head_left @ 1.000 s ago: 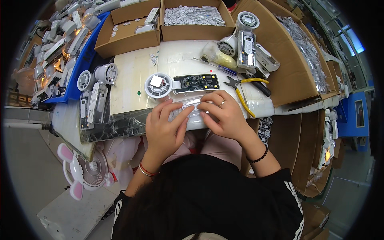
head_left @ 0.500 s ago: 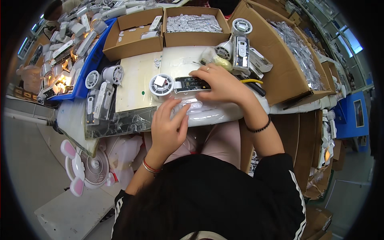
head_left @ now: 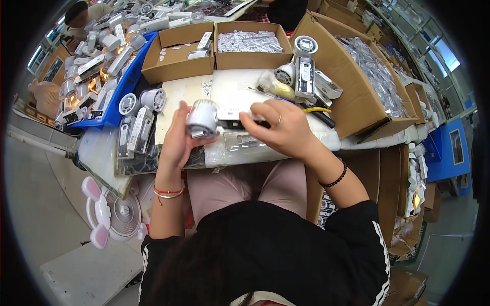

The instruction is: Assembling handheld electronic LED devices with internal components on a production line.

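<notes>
A white handheld fan is between my two hands over the near part of the work surface, its round head to the left and its handle to the right. My left hand wraps the head, with the thumb below it and fingers along the left side. At the handle, my right hand closes its fingers on the far end and covers it. A dark strip shows along the handle's near side. Just beyond my right hand lie a yellow-handled tool and several other fans.
Cardboard boxes of small white parts stand at the back. A blue crate heaped with fans is on the left, near more fans. To the right is a large carton of wrapped pieces. A person sits at far left.
The fan has been lifted and turned, so its circuit board no longer faces up. My left hand has moved left onto the head, while my right hand has closed on the handle.
</notes>
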The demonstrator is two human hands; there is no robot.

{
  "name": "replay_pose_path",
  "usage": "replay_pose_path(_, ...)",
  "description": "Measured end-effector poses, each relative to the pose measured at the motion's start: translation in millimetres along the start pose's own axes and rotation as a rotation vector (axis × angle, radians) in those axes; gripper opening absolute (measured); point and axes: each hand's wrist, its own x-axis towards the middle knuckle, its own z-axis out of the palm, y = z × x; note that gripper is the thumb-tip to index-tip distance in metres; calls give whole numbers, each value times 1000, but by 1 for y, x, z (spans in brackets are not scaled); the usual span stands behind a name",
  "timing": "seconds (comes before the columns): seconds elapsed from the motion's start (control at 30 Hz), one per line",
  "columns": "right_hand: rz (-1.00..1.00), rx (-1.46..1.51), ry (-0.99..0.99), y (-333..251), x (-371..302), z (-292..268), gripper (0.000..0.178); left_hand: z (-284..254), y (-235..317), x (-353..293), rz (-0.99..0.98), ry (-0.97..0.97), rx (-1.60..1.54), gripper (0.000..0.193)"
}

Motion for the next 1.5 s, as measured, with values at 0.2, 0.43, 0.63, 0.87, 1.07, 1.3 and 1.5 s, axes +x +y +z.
replay_pose_path(0.2,273,294,-129,6,-4,-2,53,18,-2,-7,508,-203,199,46)
replay_pose_path(0.43,308,388,-152,-7,-6,10,71,25,14,-13,515,-258,281,50)
replay_pose_path(0.63,127,178,-251,-6,-3,13,59,51,24,-9,748,14,1154,37)
replay_pose_path(0.87,195,209,-255,-14,-18,20,55,45,-3,-2,726,46,1007,32)
replay_pose_path(1.07,203,209,-260,-15,-15,19,54,45,-1,-3,719,52,967,32)
replay_pose_path(1.3,214,216,-338,-19,-17,18,52,40,-4,-4,588,30,1053,34)
replay_pose_path(1.5,228,269,-443,-17,-16,23,56,36,-5,-4,564,17,1015,33)
